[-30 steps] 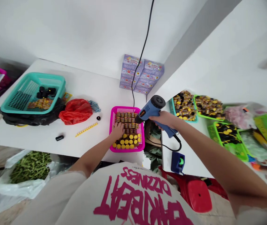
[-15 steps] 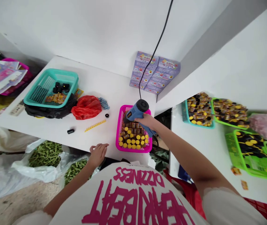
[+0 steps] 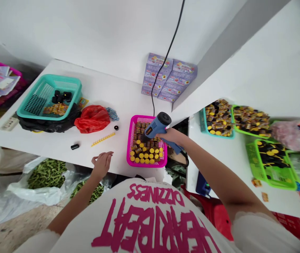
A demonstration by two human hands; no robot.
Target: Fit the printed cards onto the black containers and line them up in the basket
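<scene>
Blue plastic heat gun (image 3: 157, 125) looked stiff and fairly light, best taken by its handle. Right grip (image 3: 172, 136) was clamped there, nozzle down over yellow-capped bottles (image 3: 146, 153) in a magenta basket (image 3: 128, 147) on the white worktop (image 3: 55, 147). Left grip (image 3: 102, 165) hung open, empty, near the basket.

Left hand (image 3: 102, 164): open, fingers loosely spread, touching nothing, left of the pink basket (image 3: 129, 147).
Left forearm (image 3: 73, 209): angled up toward the basket.
Right hand (image 3: 172, 136): closed around the grip of a blue heat gun (image 3: 158, 124), at the basket's right edge.
Right arm (image 3: 213, 172): reaching out toward the basket.
</scene>
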